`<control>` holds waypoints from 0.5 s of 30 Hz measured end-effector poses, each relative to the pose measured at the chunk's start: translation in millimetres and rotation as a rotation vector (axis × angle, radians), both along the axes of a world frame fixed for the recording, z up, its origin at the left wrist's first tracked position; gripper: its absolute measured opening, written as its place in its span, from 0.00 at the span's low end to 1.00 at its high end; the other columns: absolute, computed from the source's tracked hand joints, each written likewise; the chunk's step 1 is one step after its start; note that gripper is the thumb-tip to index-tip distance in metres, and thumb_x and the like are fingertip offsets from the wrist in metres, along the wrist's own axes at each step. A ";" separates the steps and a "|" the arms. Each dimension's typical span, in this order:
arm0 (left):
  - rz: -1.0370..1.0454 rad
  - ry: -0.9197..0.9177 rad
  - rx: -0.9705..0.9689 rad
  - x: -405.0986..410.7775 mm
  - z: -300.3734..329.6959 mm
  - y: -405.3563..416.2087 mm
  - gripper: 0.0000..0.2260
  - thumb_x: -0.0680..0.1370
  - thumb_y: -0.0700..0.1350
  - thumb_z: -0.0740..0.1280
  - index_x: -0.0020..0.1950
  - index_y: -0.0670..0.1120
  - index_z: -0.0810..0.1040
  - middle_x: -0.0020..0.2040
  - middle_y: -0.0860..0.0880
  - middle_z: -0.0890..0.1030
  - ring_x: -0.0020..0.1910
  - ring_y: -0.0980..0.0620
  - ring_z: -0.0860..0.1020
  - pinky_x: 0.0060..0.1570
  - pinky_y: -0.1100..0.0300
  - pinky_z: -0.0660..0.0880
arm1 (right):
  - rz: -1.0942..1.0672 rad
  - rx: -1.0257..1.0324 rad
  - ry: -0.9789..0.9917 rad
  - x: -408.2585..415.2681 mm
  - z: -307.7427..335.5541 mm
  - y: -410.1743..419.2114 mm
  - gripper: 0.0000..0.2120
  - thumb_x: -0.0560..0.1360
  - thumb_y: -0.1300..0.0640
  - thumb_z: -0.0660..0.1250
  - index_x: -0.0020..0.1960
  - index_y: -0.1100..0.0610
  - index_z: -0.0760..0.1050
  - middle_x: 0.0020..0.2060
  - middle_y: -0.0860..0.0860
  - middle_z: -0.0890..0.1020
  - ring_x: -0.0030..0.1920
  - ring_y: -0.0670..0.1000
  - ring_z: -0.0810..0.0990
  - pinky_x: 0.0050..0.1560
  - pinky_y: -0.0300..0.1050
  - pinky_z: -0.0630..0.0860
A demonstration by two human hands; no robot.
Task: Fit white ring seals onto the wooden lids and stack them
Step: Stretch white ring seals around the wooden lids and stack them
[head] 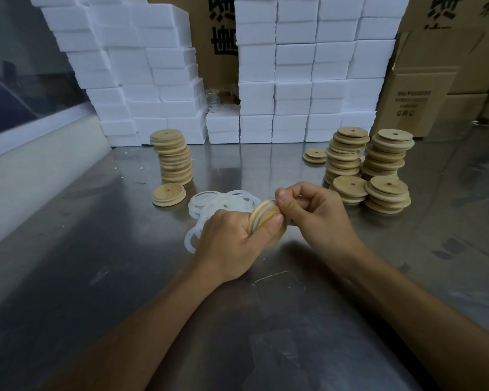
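Nearest the camera, two bare forearms reach over a scuffed, dull-shining steel table [96, 277]. Above its middle the left hand [226, 238] curls its fingers and thumb round a round wooden lid [263, 218], held on edge and tilted. The lid is pale, smooth-faced wood with a stepped rim, and a thin white ring seal [255, 221] sits round that rim. The right hand [311, 213] pinches the lid's upper edge between thumb and bent fingers, touching the seal there.

Just behind the hands lies a loose heap of white ring seals [223, 201], flat, translucent and overlapping on the table. To the left of the heap a single sealed lid [169, 194] lies flat, a small hole in its middle and a white band at its edge. Behind it stands a leaning stack of sealed lids [172, 156].

To the right, well apart from that stack, rise several uneven stacks of bare lids [370, 167], each disc with a centre hole; a pair of lids [314, 155] lies beside them.

Farthest back, white foam blocks [294, 66] are piled like bricks against brown cardboard cartons [446, 80] printed with dark characters.
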State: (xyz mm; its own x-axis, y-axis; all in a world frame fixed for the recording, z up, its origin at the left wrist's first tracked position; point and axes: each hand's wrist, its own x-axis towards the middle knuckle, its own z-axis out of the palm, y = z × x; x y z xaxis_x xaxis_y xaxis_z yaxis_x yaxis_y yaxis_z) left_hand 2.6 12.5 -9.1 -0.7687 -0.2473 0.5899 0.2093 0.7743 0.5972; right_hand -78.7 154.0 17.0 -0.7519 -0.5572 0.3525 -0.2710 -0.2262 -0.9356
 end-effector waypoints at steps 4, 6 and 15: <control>-0.012 0.039 0.030 -0.5 0.4 -1.4 0.28 0.77 0.63 0.60 0.37 0.40 0.82 0.31 0.44 0.81 0.32 0.47 0.80 0.37 0.46 0.77 | 0.076 -0.022 -0.112 2.1 -0.8 1.2 0.17 0.72 0.53 0.67 0.48 0.68 0.76 0.39 0.60 0.84 0.40 0.53 0.83 0.46 0.48 0.82; -0.018 0.031 0.029 -0.8 0.0 -1.9 0.28 0.77 0.63 0.60 0.37 0.40 0.82 0.31 0.45 0.81 0.33 0.47 0.80 0.37 0.46 0.77 | 0.095 -0.015 -0.141 2.0 -2.0 1.2 0.21 0.72 0.52 0.67 0.50 0.72 0.75 0.41 0.63 0.84 0.41 0.55 0.83 0.46 0.48 0.83; -0.034 0.025 0.033 -0.4 -0.6 0.0 0.30 0.76 0.64 0.59 0.37 0.38 0.82 0.32 0.43 0.82 0.33 0.47 0.81 0.37 0.46 0.77 | 0.136 0.000 -0.209 -7.0 -4.9 2.4 0.13 0.72 0.53 0.66 0.44 0.64 0.77 0.37 0.61 0.80 0.39 0.55 0.81 0.43 0.48 0.83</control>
State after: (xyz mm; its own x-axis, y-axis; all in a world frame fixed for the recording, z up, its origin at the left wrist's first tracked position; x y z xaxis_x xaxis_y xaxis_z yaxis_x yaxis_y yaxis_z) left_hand 2.1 12.5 -9.7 -0.7621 -0.2410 0.6010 0.2503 0.7463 0.6167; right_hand -85.7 156.4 12.1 -0.7265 -0.6582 0.1972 -0.0384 -0.2476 -0.9681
